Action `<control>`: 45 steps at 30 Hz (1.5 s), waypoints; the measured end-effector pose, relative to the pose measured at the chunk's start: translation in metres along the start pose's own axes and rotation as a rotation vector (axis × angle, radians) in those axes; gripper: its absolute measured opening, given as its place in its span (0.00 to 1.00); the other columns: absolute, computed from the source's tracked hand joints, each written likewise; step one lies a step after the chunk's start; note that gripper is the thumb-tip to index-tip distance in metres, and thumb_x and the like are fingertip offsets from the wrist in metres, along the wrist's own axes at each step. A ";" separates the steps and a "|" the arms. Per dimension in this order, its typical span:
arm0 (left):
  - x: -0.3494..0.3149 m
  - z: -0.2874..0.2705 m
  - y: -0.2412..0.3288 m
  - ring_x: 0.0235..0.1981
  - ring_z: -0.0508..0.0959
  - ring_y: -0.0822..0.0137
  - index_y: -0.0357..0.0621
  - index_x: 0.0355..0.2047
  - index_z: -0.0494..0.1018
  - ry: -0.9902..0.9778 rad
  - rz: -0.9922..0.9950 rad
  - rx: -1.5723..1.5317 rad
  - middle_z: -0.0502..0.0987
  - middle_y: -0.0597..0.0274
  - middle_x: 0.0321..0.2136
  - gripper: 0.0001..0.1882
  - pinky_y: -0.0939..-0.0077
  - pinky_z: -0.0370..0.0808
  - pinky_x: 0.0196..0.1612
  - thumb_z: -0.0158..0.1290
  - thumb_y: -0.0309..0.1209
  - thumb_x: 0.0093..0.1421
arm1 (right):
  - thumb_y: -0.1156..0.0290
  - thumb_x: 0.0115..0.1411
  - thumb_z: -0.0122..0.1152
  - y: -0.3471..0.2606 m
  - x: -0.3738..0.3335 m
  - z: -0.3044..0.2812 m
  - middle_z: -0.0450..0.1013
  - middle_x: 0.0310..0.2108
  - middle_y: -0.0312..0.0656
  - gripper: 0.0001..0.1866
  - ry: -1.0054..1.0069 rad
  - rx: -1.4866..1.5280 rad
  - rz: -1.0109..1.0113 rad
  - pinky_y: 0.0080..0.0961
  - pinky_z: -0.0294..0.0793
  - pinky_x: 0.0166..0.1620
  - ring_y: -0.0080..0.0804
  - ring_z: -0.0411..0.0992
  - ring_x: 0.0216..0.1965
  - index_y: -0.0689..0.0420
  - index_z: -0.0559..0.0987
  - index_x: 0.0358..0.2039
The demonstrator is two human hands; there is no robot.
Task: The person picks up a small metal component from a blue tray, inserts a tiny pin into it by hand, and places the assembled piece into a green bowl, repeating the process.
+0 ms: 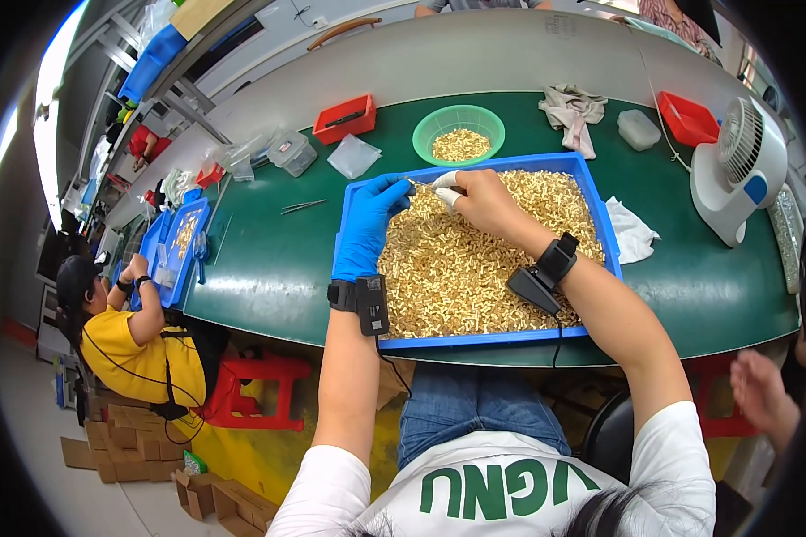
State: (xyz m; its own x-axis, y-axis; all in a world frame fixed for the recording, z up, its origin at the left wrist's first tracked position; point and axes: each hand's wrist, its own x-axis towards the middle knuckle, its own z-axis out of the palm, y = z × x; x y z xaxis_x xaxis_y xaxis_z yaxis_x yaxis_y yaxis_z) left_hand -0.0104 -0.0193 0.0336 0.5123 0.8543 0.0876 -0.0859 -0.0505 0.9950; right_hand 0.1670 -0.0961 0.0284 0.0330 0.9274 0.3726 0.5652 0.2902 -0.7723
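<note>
My left hand [370, 222], in a blue glove, is at the upper left corner of a blue tray [605, 224]. Its thumb and fingers are pinched round a small brass piece, barely visible at this size. Bare but for white covers on the fingertips, my right hand [485, 199] comes in over the tray from the right. From its closed fingers a thin metal tool, apparently tweezers [426, 185], reaches toward the left fingertips. Below both hands, a thick layer of small brass pieces [475, 277] fills the tray.
Behind the tray stands a green bowl [425, 125] with more brass pieces. Tweezers [304, 207] lie to the left, near a red bin [360, 128] and clear box [292, 152]. At right are a white fan [734, 170] and cloth [631, 233]. A co-worker [139, 345] sits left; another hand [761, 389] shows right.
</note>
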 end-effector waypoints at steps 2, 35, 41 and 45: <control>-0.001 0.002 0.000 0.24 0.71 0.77 0.36 0.31 0.74 0.001 -0.013 -0.068 0.75 0.65 0.25 0.07 0.85 0.68 0.31 0.52 0.28 0.55 | 0.72 0.55 0.54 -0.001 -0.001 0.001 0.74 0.21 0.40 0.09 0.000 0.007 -0.019 0.22 0.67 0.27 0.23 0.68 0.22 0.62 0.77 0.35; -0.008 0.024 -0.007 0.25 0.68 0.79 0.38 0.35 0.74 0.081 0.007 -0.017 0.72 0.69 0.25 0.09 0.85 0.66 0.31 0.49 0.29 0.57 | 0.68 0.50 0.56 0.004 0.004 0.014 0.73 0.23 0.49 0.08 0.164 -0.147 -0.155 0.37 0.70 0.30 0.45 0.72 0.26 0.57 0.78 0.28; -0.012 0.045 0.010 0.23 0.68 0.79 0.34 0.35 0.75 0.067 0.147 0.252 0.73 0.68 0.21 0.11 0.84 0.66 0.29 0.49 0.29 0.57 | 0.68 0.53 0.56 0.010 0.000 -0.002 0.73 0.24 0.50 0.08 0.199 0.045 -0.092 0.36 0.69 0.29 0.47 0.71 0.26 0.56 0.78 0.30; -0.003 0.027 -0.007 0.26 0.71 0.77 0.35 0.37 0.75 0.068 0.187 0.292 0.76 0.65 0.26 0.11 0.83 0.68 0.31 0.50 0.28 0.56 | 0.68 0.53 0.55 0.001 -0.002 -0.001 0.73 0.25 0.49 0.08 0.188 -0.057 -0.179 0.37 0.69 0.30 0.47 0.71 0.27 0.57 0.78 0.31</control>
State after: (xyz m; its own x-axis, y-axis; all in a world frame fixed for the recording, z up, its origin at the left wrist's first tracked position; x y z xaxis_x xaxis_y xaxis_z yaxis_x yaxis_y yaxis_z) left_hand 0.0117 -0.0359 0.0272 0.4519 0.8483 0.2759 0.0799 -0.3465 0.9346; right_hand 0.1682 -0.0977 0.0273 0.0781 0.8008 0.5939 0.6211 0.4269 -0.6573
